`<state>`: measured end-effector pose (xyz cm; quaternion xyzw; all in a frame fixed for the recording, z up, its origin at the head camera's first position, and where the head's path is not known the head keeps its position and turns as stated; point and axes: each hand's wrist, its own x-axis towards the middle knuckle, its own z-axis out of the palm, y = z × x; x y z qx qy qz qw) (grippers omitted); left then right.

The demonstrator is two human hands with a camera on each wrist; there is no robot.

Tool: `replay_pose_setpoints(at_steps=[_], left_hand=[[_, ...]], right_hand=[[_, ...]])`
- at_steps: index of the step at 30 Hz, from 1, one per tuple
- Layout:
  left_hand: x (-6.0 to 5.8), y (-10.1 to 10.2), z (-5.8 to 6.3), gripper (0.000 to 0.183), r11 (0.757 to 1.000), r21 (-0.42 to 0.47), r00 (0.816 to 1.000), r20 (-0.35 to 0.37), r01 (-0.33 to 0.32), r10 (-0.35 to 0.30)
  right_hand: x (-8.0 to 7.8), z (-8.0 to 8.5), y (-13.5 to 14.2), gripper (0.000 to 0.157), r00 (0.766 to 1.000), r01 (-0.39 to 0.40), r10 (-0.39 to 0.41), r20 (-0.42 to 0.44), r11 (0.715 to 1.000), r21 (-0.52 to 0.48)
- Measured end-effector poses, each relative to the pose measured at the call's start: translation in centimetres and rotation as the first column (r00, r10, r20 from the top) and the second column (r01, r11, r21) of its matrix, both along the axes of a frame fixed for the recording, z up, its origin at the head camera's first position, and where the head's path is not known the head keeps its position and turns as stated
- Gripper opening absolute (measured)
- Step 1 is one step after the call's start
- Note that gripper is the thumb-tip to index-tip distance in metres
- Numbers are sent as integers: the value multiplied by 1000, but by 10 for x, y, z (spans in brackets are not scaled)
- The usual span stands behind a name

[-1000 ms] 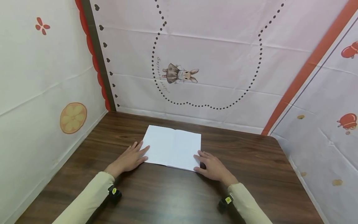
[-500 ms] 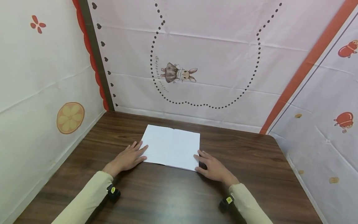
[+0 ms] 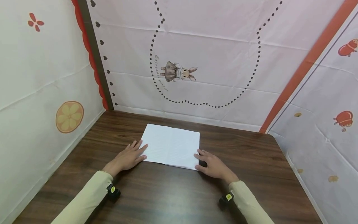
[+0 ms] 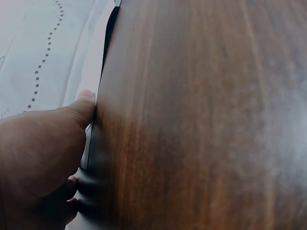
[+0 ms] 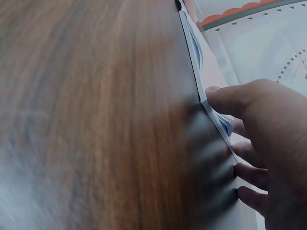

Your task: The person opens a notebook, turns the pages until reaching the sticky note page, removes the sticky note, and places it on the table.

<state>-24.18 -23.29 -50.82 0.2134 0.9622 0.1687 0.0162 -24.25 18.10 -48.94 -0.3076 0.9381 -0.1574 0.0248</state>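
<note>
An open notebook (image 3: 171, 146) with white, faintly lined pages lies on the dark wood table. At its left edge rests my left hand (image 3: 126, 158), fingers spread, the thumb and some fingertips on the page. My right hand (image 3: 213, 165) touches the right edge with its thumb and fingertips. In the right wrist view, the thumb of the right hand (image 5: 283, 129) presses near the lower edge, where the notebook's pages (image 5: 196, 48) bow up slightly. The left wrist view shows the left hand (image 4: 41, 148) with its thumb on the paper; its other fingers are mostly hidden.
The brown wood table (image 3: 173, 199) stretches in front of the notebook and to both sides. A pale printed cloth (image 3: 218, 71) hangs behind it, with more cloth on the left and right. A small black wrist camera (image 3: 113, 193) sits under the left sleeve.
The notebook and both hands stay practically where they were. The head view has shifted slightly.
</note>
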Motion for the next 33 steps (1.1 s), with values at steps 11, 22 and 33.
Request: replay_pose_setpoints(at_steps=[11, 22, 33], left_hand=[[0, 2, 1, 60, 1000, 1, 1000, 1, 0, 0], [-3, 2, 2, 61, 997, -70, 999, -32, 13, -15], [-17, 45, 19, 46, 977, -174, 903, -387, 126, -185]], right_hand=[[0, -4, -5, 55, 997, 59, -60, -54, 998, -17], [-2, -11, -8, 56, 991, 108, -111, -74, 993, -36], [-3, -12, -8, 56, 992, 86, -91, -90, 995, -60]])
